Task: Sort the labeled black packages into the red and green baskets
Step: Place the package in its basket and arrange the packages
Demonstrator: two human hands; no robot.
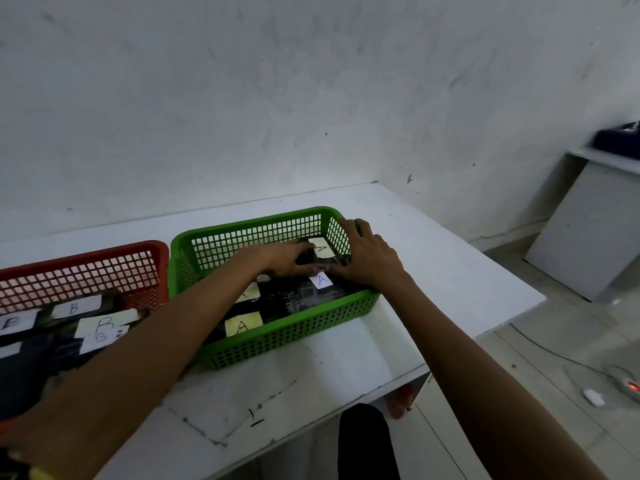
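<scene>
Both the left hand and right hand press flat, grip loose, on a glossy black plastic-wrapped package labelled A in the green plastic mesh basket; it looks light, soft and slippery, best pinched by its edges.

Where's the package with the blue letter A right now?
In the green basket, right of centre, with its blue A label facing up just below both hands.

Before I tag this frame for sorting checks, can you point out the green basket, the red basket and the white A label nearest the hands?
green basket (298,336): head view, front mesh wall.
red basket (104,271): head view, far mesh wall.
white A label (322,280): head view, centre of the paper.
</scene>
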